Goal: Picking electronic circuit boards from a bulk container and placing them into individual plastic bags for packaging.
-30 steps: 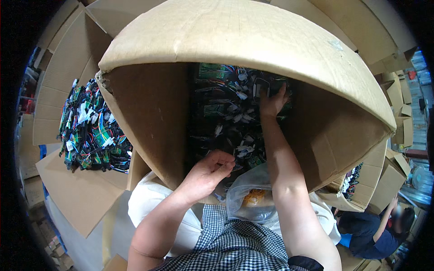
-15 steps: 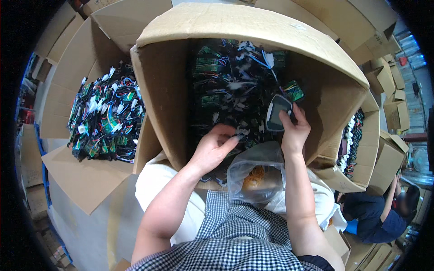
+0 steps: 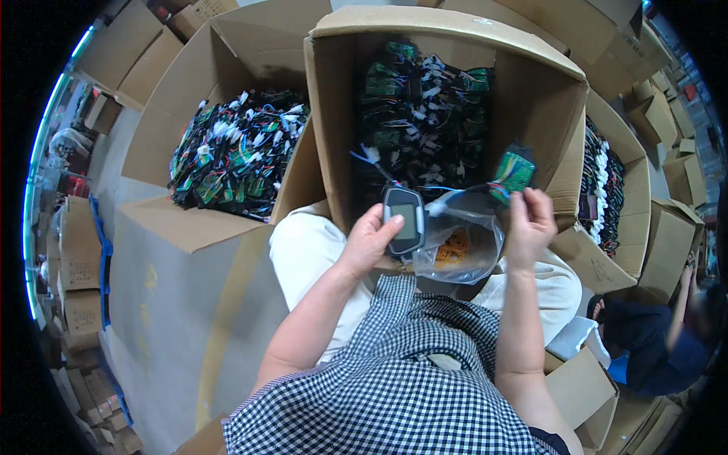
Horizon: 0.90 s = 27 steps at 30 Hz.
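Note:
My left hand grips a small dark handheld device with a grey screen, thumb on its front. In my right hand, fingers pinched together, is the lower edge of a green circuit board. Thin wires run from the board to a white connector beside the device. Another white plug on blue wires sticks up above the device. Both hands are at the mouth of a large cardboard box holding rows of wired green boards. Below the wires is a clear plastic bag with orange rubber bands in it.
An open carton heaped with wired boards stands at the left. On the right another carton holds boards and white plugs. A co-worker in dark clothes is at the lower right. Stacked cartons line the far left.
The handheld device has passed from my right hand to my left. My right hand now holds the circuit board, off to the right. The view has swung, so the boxes sit farther right.

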Each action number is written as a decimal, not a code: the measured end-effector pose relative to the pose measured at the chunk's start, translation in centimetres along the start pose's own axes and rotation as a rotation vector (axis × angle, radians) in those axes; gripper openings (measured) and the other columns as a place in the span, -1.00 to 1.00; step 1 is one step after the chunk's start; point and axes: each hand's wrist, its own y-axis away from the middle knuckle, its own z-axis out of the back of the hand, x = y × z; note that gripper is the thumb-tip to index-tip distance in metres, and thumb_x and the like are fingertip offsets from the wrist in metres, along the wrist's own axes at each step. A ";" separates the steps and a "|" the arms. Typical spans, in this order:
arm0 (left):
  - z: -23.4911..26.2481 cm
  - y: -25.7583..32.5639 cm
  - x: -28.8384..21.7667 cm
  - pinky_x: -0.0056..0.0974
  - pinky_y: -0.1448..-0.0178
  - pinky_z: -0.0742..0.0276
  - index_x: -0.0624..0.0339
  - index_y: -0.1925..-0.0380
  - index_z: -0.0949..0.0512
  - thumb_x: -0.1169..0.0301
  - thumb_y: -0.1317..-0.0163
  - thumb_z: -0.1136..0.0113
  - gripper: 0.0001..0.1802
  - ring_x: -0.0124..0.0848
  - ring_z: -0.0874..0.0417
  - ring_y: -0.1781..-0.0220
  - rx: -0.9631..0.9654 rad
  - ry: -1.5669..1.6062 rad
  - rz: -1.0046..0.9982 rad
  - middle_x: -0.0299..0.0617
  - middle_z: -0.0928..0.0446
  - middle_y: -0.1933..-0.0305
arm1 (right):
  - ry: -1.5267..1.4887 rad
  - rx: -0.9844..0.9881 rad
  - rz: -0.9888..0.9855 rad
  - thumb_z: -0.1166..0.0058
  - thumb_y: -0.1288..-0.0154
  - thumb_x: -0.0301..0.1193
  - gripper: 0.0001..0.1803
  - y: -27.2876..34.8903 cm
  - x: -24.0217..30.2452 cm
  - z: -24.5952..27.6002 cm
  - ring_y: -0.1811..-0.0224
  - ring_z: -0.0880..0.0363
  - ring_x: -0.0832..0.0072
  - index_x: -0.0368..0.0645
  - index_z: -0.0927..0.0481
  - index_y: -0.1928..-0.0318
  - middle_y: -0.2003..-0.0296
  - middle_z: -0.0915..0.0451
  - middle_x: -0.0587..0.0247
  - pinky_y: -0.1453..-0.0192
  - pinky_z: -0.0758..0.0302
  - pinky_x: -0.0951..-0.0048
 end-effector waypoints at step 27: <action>-0.3 1.1 -0.7 -0.20 0.17 -0.67 0.28 -0.18 -0.22 -0.41 -0.19 0.38 -0.05 -0.30 -0.67 0.15 0.505 0.380 0.466 0.02 -0.58 0.13 | -0.361 0.780 -0.900 -0.11 -0.30 -0.45 -0.50 6.0 2.6 2.6 0.08 -0.54 0.58 -0.36 -0.35 -0.21 0.04 -0.56 0.14 -0.02 -0.50 0.53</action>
